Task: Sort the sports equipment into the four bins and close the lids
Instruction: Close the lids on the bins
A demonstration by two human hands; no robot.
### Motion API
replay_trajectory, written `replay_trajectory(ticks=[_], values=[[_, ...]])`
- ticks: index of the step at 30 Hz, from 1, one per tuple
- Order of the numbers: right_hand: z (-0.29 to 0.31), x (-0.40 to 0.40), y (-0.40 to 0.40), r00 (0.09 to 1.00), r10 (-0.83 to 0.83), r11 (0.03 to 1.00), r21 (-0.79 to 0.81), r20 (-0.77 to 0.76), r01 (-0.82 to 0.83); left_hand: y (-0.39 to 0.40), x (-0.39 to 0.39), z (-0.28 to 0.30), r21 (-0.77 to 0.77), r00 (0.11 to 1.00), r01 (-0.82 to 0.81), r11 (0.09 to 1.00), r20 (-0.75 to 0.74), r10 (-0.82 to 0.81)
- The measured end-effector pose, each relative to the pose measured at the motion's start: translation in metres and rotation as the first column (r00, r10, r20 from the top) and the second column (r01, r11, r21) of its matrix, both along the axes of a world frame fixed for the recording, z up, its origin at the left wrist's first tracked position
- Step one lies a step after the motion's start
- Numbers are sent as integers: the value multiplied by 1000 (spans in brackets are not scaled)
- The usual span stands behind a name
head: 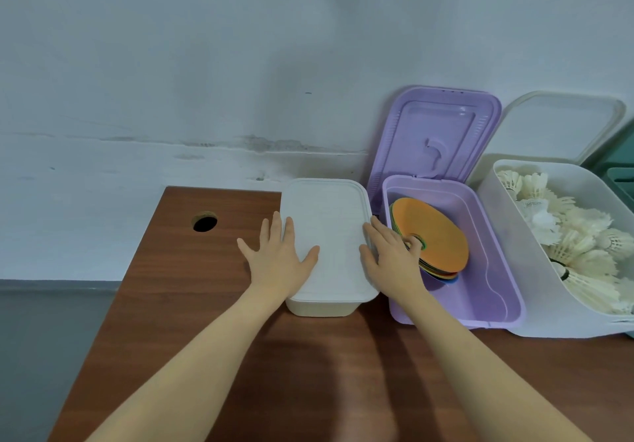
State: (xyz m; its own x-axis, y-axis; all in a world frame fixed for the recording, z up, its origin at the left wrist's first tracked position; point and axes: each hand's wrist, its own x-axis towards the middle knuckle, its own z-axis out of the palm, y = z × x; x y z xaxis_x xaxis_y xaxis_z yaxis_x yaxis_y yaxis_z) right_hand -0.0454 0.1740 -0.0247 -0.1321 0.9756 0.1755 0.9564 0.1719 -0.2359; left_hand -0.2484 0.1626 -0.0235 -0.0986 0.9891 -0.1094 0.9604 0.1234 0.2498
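The left hand [279,263] lies flat, fingers spread, on the left edge of the white lid [326,239]; the right hand [389,258] presses the lid's right edge with straight fingers — neither grips anything. The white bin [320,308] under them stands near the desk's [192,304] far edge, its long axis running from the near edge toward the wall. The lid looks like thin, stiff plastic, light and a little slippery; best pressed along the rims and corners until it seats. Just right of it, the purple bin [480,297] holds a stack of flat discs [435,232], orange on top, its lid [435,132] leaning upright against the wall — still to be closed. Further right, a clear bin [507,228] full of shuttlecocks [579,246] also stands open, touching the purple one.
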Motion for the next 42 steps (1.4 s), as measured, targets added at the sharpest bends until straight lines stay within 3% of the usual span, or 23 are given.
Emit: replay_trajectory(ticks=[7,16,20,27,42], values=[[-9,-4,-3,998,-45,998,-55,-32,43,1,0,-3,-4,999,-4,1000,53,4],[5,-2,3,994,7,999,-32,109,-3,4,0,0,6,986,81,997,-146,-79],[10,1,18,973,32,991,-135,227,-1,14,-4,-3,-25,994,79,997,-75,-81],[11,-7,56,979,40,976,-216,202,4,49,-7,-4,-17,996,85,996,-39,-86],[7,-15,82,982,1,982,-184,190,34,60,-2,-10,27,995,8,1000,104,-11]])
